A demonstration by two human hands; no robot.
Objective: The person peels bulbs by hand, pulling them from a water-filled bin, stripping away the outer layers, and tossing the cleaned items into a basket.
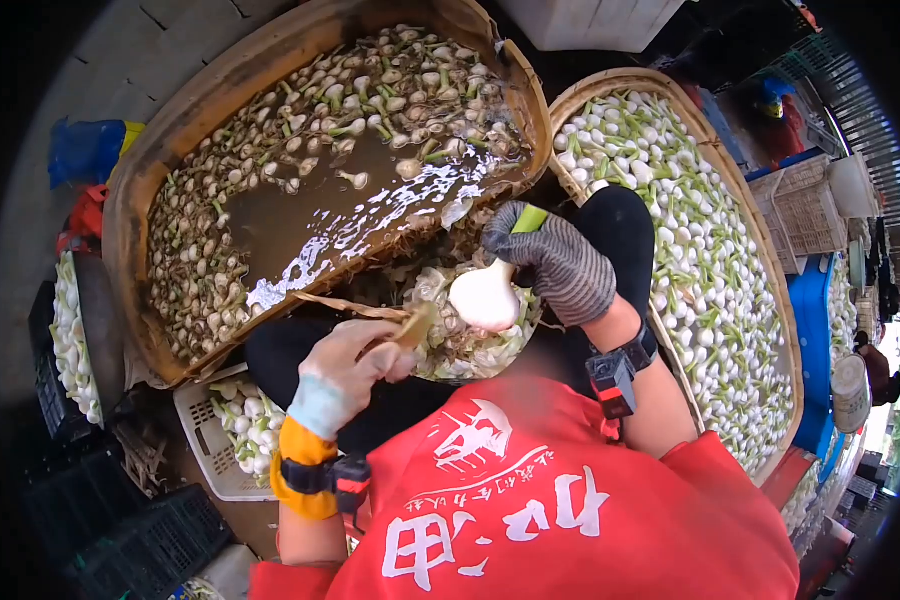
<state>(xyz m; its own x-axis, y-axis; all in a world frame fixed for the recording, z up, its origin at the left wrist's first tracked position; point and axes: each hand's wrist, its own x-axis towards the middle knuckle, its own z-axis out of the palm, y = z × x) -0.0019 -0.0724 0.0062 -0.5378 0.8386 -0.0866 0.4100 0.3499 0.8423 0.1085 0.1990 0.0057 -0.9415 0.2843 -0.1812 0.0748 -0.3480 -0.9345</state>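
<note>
My right hand (pixel 558 262), in a grey striped glove, is wrapped round the green stem of a large white garlic bulb (pixel 486 298), which hangs over my lap. To its left, my left hand (pixel 355 365), in a thin white glove, has its fingers pinched on a yellowish-brown strip of garlic skin (pixel 417 326), slightly blurred. This hand is apart from the bulb. Under both hands, between my knees, a heap of loose peelings (pixel 460 350) lies in a container whose rim is mostly hidden.
Ahead stands a large tub (pixel 202 95) of muddy water with unpeeled garlic. A wide basket (pixel 725 150) of white, green-stemmed bulbs is on my right. By my left elbow sit a white crate (pixel 202 450) of garlic and dark crates (pixel 155 545). A blue tub (pixel 812 345) stands beyond the basket.
</note>
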